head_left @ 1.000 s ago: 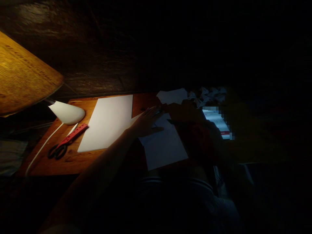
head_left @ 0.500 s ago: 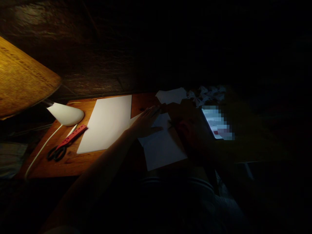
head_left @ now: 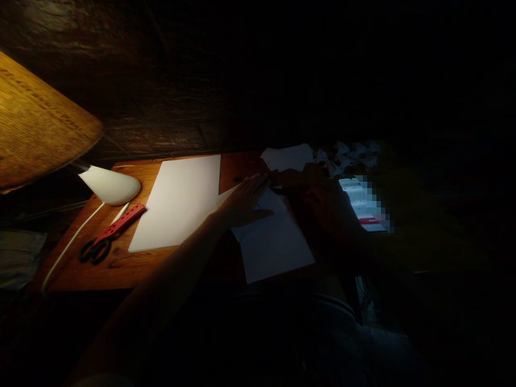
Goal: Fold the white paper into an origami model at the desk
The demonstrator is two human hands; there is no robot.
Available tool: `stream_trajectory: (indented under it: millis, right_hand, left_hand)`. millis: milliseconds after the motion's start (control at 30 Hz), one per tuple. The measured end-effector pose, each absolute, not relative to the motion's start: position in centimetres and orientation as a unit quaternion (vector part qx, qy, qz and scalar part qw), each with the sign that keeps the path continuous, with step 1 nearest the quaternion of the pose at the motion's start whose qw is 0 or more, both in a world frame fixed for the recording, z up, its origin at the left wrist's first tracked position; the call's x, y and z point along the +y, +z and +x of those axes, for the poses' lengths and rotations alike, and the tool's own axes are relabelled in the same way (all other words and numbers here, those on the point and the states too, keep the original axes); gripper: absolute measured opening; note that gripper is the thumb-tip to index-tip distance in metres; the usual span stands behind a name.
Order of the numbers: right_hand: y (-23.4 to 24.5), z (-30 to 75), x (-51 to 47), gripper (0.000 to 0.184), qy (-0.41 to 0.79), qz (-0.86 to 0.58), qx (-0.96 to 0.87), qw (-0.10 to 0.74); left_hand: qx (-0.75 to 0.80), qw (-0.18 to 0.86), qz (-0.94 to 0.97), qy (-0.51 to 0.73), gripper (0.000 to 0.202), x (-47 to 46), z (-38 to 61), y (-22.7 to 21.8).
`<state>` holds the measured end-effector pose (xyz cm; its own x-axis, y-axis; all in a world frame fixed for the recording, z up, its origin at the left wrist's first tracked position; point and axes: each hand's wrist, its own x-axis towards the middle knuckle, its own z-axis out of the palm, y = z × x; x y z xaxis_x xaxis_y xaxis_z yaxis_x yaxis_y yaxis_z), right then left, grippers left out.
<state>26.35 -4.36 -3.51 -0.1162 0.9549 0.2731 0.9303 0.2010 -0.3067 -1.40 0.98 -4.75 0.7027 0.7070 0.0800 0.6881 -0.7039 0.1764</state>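
Printed lines on the lampshade (head_left: 40, 121) are too dim to read, and a lit screen (head_left: 363, 207) is pixelated apart from a red band. The left hand (head_left: 245, 201) lies flat and open on a white paper sheet (head_left: 274, 242) on the wooden tabletop (head_left: 116, 271), clamping nothing. The right hand (head_left: 326, 209), in shadow, sits higher than half a second ago; its grip cannot be told. A larger sheet (head_left: 177, 201), a red ruler (head_left: 121, 221) and black-handled scissors (head_left: 94, 250) lie further left.
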Motion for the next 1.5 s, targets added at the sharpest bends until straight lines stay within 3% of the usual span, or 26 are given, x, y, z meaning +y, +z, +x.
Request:
stream_trajectory:
  millis: [367,567,867,1200,1500]
  right_hand:
    - [-3.9,26.5,-4.0,0.019,0.048,-0.586,-0.778,0.219]
    - [-2.0,24.4,-3.1,0.021,0.04,-0.571,-0.803,0.165]
    - [-0.9,23.4,-2.2,0.021,0.056,-0.551,-0.819,0.15]
    - [-3.6,26.5,-0.9,0.012,0.032,-0.611,-0.764,0.206]
    - [-2.6,25.3,-1.6,0.014,0.04,-0.597,-0.775,0.202]
  left_hand:
    - [0.378,0.071,0.92,0.074,0.098,1.1,-1.4,-4.8]
    - [0.367,0.061,0.925,0.078,0.098,1.3,-1.7,-5.0]
    - [0.367,0.057,0.924,0.088,0.098,1.1,-1.5,-4.9]
    - [0.376,0.067,0.921,0.07,0.099,1.2,-1.4,-5.0]
    - [0.389,0.075,0.912,0.103,0.107,1.2,-1.7,-5.3]
